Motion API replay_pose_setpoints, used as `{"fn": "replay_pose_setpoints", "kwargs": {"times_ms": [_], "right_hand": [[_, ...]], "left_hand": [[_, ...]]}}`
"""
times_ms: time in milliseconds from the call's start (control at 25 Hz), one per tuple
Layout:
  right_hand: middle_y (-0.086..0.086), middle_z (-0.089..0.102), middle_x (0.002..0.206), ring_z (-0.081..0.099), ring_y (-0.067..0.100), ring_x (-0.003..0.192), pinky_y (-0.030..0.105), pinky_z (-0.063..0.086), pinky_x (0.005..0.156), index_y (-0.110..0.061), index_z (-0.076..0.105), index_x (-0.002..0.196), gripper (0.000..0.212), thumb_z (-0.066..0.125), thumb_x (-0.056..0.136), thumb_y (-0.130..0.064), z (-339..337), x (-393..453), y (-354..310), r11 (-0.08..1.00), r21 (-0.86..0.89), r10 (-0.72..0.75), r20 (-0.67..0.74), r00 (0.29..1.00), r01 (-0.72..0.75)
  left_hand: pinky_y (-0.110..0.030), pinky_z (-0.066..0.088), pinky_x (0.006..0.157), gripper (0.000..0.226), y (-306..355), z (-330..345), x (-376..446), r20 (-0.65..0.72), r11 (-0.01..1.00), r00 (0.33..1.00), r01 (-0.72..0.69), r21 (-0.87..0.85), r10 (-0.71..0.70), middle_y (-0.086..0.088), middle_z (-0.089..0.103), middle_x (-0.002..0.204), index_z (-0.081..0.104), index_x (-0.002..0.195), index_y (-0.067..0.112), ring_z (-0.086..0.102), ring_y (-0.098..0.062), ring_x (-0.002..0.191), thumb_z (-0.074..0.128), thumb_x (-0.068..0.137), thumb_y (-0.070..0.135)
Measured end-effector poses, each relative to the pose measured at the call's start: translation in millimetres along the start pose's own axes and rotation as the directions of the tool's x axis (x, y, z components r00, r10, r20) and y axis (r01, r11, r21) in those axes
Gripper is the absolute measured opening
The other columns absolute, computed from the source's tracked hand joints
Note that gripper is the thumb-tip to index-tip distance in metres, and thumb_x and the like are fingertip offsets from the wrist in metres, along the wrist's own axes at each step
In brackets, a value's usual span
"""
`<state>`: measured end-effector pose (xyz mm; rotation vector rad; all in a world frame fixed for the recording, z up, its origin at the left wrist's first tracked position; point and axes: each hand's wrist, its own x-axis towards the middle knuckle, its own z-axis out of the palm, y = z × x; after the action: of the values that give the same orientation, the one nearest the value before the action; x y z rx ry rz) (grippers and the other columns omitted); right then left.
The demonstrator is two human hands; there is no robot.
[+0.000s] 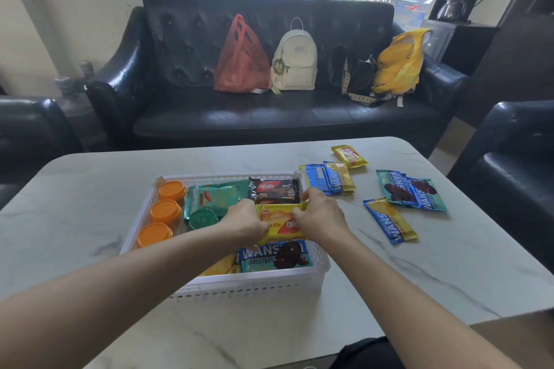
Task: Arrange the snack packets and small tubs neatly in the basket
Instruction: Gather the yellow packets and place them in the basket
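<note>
Nabati yellow wafer packet (280, 223) lies inside the white slotted basket (254, 284), long axis across it with its print upside down, pinched at one end by the left hand (244, 220) and at the other by the right hand (319, 213). Around it in the basket sit a black Nabati packet (274, 190) beyond, a Wansu cookie packet (275, 257) nearer, teal packets (212, 196), a green tub (202, 219) and three orange-lidded tubs (162, 211) along the basket's left wall. Right of the basket, blue-and-yellow Wansu packets (332, 181) and teal cookie packets (412, 190) lie loose on the marble table (449, 263), with bare tabletop around them.
</note>
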<state>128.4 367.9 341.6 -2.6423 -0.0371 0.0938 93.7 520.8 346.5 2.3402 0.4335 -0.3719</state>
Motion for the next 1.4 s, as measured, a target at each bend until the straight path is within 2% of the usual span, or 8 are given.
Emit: {"fn": "replay_pose_setpoints", "kwargs": {"times_ms": [80, 240, 400, 480, 680, 920, 1160, 1400], "right_hand": [[0.007, 0.066, 0.116, 0.058, 0.028, 0.109, 0.039, 0.047, 0.091, -0.019, 0.055, 0.120, 0.032, 0.053, 0.092, -0.035, 2.5, 1.4, -3.2, 0.995, -0.095, -0.023, -0.020, 1.000, 0.021], [0.008, 0.064, 0.120, 0.055, 0.029, 0.114, 0.038, 0.041, 0.090, -0.018, 0.053, 0.122, 0.031, 0.053, 0.094, -0.032, 7.8, 7.2, -12.0, 0.980, -0.200, -0.004, 0.005, 1.000, 0.005], [0.010, 0.063, 0.119, 0.056, 0.030, 0.114, 0.039, 0.044, 0.088, -0.016, 0.048, 0.121, 0.032, 0.056, 0.091, -0.023, 10.5, 15.3, -19.9, 0.978, -0.205, 0.055, 0.034, 0.998, -0.047], [0.011, 0.062, 0.121, 0.056, 0.030, 0.116, 0.039, 0.044, 0.088, -0.014, 0.047, 0.123, 0.034, 0.057, 0.091, -0.021, 11.7, 18.7, -22.9, 0.974, -0.222, 0.061, 0.037, 0.997, -0.051], [0.013, 0.060, 0.126, 0.054, 0.032, 0.120, 0.040, 0.045, 0.092, -0.013, 0.046, 0.127, 0.038, 0.057, 0.091, -0.016, 15.8, 24.5, -27.8, 0.975, -0.211, 0.068, 0.014, 0.998, -0.064], [0.012, 0.063, 0.122, 0.054, 0.031, 0.118, 0.040, 0.043, 0.091, -0.013, 0.045, 0.125, 0.037, 0.061, 0.092, -0.024, 19.1, 24.6, -24.6, 0.969, -0.246, 0.014, -0.027, 1.000, -0.020], [0.010, 0.066, 0.112, 0.053, 0.030, 0.111, 0.040, 0.040, 0.089, -0.016, 0.050, 0.116, 0.033, 0.057, 0.093, -0.038, 21.4, 21.0, -15.4, 0.927, -0.364, -0.134, -0.084, 0.987, 0.095], [0.008, 0.052, 0.124, 0.049, 0.028, 0.110, 0.041, 0.038, 0.090, -0.019, 0.061, 0.111, 0.027, 0.057, 0.092, -0.037, 24.3, 19.3, -9.7, 0.839, -0.503, -0.298, -0.107, 0.949, 0.206]], "left_hand": [[-0.044, 0.062, 0.071, 0.021, 3.1, 1.9, -1.9, 0.002, 0.999, 1.000, -0.011, 0.031, 0.011, -0.018, 0.067, 0.099, 0.055, 0.108, 0.001, 0.074, -0.027, 0.074, 0.060, 0.094, 0.016], [-0.041, 0.061, 0.076, 0.066, 7.6, 4.1, -4.1, -0.011, 0.983, 1.000, -0.006, 0.184, 0.008, -0.019, 0.058, 0.117, 0.020, 0.145, 0.003, 0.069, -0.031, 0.090, 0.057, 0.093, 0.019], [-0.040, 0.058, 0.082, 0.072, 11.3, 7.5, -1.6, 0.005, 0.961, 1.000, -0.003, 0.277, 0.002, -0.022, 0.056, 0.126, 0.016, 0.150, -0.001, 0.067, -0.034, 0.100, 0.056, 0.094, 0.020], [-0.039, 0.056, 0.081, 0.062, 12.8, 8.0, 1.7, 0.012, 0.943, 0.999, -0.040, 0.331, 0.039, -0.022, 0.057, 0.124, 0.026, 0.144, -0.003, 0.065, -0.033, 0.100, 0.055, 0.094, 0.019], [-0.034, 0.043, 0.066, 0.016, 14.4, 7.8, -0.6, -0.038, 0.861, 0.977, -0.165, 0.481, 0.208, -0.013, 0.060, 0.107, 0.053, 0.097, 0.009, 0.060, -0.029, 0.089, 0.064, 0.089, 0.019], [-0.038, 0.044, 0.069, 0.032, 13.8, 4.5, -0.3, -0.112, 0.679, 0.925, -0.181, 0.712, 0.364, -0.009, 0.049, 0.120, 0.058, 0.112, 0.010, 0.058, -0.030, 0.102, 0.069, 0.088, 0.029], [-0.037, 0.041, 0.070, 0.041, 6.7, 2.1, 7.6, -0.035, 0.651, 0.917, -0.254, 0.715, 0.397, -0.005, 0.055, 0.112, 0.059, 0.104, 0.015, 0.052, -0.027, 0.103, 0.070, 0.082, 0.047], [-0.037, 0.040, 0.067, 0.045, 6.2, 0.5, 13.4, 0.018, 0.636, 0.917, -0.291, 0.714, 0.399, -0.005, 0.050, 0.106, 0.054, 0.092, 0.018, 0.041, -0.022, 0.090, 0.068, 0.077, 0.059]]}}
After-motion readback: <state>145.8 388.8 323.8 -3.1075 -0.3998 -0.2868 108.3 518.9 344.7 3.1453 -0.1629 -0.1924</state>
